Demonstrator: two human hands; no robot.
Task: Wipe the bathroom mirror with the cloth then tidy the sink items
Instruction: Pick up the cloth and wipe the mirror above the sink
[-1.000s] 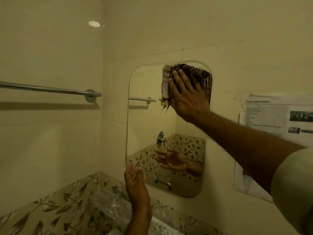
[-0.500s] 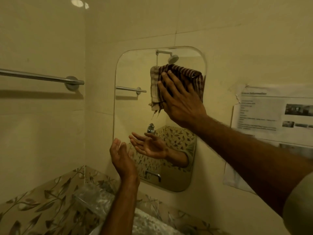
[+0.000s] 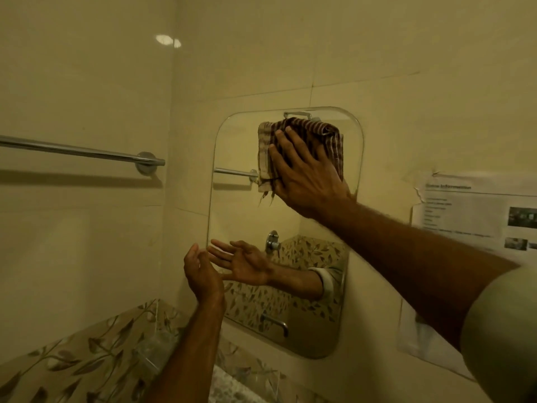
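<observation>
Right hand (image 3: 305, 175): laid flat, fingers spread, pressing the striped cloth (image 3: 302, 141) against the upper mirror (image 3: 241, 216).
Left hand (image 3: 202, 274): held empty, palm up, fingers loosely curled, near the mirror's lower left edge.
Towel bar (image 3: 78, 151): fixed to the left wall.

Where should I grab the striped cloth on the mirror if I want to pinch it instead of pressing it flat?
Take the cloth by its free left edge, coming in from the left. The right hand covers its middle and right, while that edge and the frayed lower corner stay exposed on the mirror.
</observation>
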